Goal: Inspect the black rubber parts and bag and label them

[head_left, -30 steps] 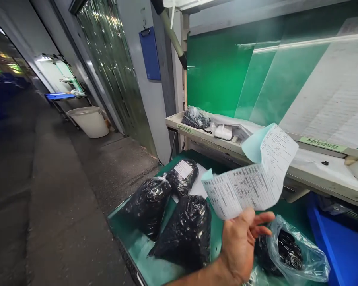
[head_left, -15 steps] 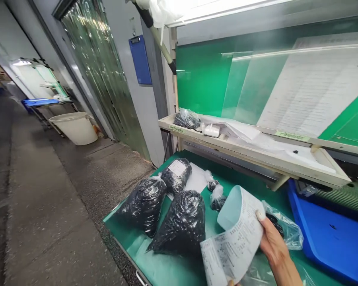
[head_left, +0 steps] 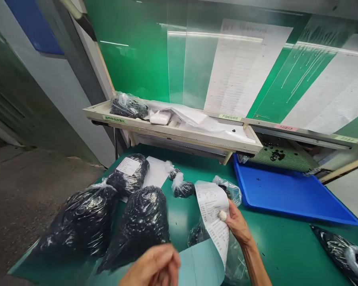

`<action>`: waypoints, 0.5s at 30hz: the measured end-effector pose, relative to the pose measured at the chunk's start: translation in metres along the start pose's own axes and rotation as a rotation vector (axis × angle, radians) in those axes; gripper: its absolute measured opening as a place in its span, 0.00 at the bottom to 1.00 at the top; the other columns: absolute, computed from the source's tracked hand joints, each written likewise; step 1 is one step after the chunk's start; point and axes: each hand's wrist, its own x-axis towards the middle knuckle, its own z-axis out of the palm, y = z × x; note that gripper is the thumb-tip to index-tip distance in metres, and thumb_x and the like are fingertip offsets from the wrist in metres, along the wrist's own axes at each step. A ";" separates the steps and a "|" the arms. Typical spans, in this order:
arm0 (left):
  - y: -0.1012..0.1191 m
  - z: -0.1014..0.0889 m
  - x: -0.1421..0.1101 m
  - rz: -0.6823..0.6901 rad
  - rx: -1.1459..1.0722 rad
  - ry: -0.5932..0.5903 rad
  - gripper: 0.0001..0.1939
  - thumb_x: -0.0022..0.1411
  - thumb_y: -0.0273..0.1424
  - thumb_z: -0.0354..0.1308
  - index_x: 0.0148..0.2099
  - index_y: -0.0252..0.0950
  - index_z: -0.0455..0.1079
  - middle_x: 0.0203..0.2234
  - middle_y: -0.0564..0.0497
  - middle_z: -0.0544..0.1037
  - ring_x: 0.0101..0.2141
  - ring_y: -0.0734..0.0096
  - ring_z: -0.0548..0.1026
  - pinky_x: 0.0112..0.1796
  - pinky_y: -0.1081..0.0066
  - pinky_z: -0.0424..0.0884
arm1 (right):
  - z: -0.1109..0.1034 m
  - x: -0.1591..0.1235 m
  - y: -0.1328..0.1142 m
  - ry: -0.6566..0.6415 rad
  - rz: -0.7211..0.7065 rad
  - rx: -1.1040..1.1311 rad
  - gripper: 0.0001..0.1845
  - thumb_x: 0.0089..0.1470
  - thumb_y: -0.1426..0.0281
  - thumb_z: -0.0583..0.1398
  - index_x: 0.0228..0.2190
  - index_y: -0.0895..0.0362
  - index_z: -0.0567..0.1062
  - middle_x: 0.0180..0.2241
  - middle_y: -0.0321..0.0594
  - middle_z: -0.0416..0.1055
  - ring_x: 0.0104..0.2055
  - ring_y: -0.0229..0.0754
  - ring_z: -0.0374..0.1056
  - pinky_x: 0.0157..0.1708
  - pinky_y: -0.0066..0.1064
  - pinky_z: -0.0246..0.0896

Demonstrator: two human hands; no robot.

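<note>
Right hand (head_left: 237,222) pinching printed paper slip (head_left: 211,214) between thumb and fingers, slip hanging down over the green bench mat (head_left: 265,254). Its pale blue end (head_left: 199,264) curls toward the near edge. Left hand (head_left: 155,266) at the near edge, fingers pressed together, just beside that blue end; can't tell if gripping it. Just far of the slip, clear bag (head_left: 228,190) of black parts, two small bags (head_left: 182,189) to its left. Further left, three large black-filled bags (head_left: 140,226). Right, blue plastic tray (head_left: 292,194). Far, cream shelf (head_left: 173,137).
</note>
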 end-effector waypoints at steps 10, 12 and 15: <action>0.025 0.035 0.131 0.468 -0.478 0.092 0.25 0.46 0.25 0.68 0.47 0.34 0.66 0.41 0.45 0.79 0.37 0.66 0.78 0.38 0.70 0.72 | -0.015 -0.074 -0.013 -0.287 0.228 -0.247 0.34 0.52 0.56 0.61 0.58 0.53 0.64 0.55 0.46 0.66 0.54 0.56 0.64 0.52 0.45 0.61; 0.034 0.037 0.131 0.540 -0.440 0.100 0.30 0.46 0.24 0.68 0.52 0.36 0.63 0.45 0.44 0.77 0.41 0.62 0.77 0.39 0.69 0.72 | -0.021 -0.087 -0.007 -0.269 0.274 -0.242 0.35 0.52 0.54 0.60 0.59 0.53 0.62 0.56 0.46 0.65 0.55 0.57 0.63 0.52 0.45 0.61; 0.041 0.036 0.126 0.526 -0.298 0.040 0.31 0.48 0.28 0.68 0.53 0.34 0.63 0.43 0.41 0.78 0.40 0.58 0.77 0.36 0.68 0.73 | -0.026 -0.099 0.004 -0.256 0.342 -0.218 0.38 0.53 0.52 0.59 0.61 0.53 0.59 0.57 0.46 0.64 0.55 0.57 0.64 0.52 0.44 0.62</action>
